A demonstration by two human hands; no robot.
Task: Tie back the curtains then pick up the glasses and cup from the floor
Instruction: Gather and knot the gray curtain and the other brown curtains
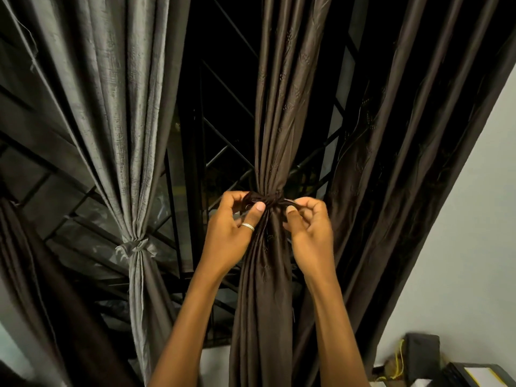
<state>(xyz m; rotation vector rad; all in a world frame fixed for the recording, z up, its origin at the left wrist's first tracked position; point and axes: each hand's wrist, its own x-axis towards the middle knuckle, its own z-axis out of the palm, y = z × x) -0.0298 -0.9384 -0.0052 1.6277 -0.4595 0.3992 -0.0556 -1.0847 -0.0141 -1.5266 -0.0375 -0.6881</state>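
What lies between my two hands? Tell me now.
In the head view, the gathered brown curtain, cinched by a dark tie, lies between the left hand and right hand; each hand pinches an end of the tie.

A barred window grille [220, 152] blocks the far gap between the grey curtain [122, 107] and brown curtain [276, 121].

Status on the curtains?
Left hand, right hand pinch the tie on brown curtain. Grey curtain already tied. Nothing in the way.
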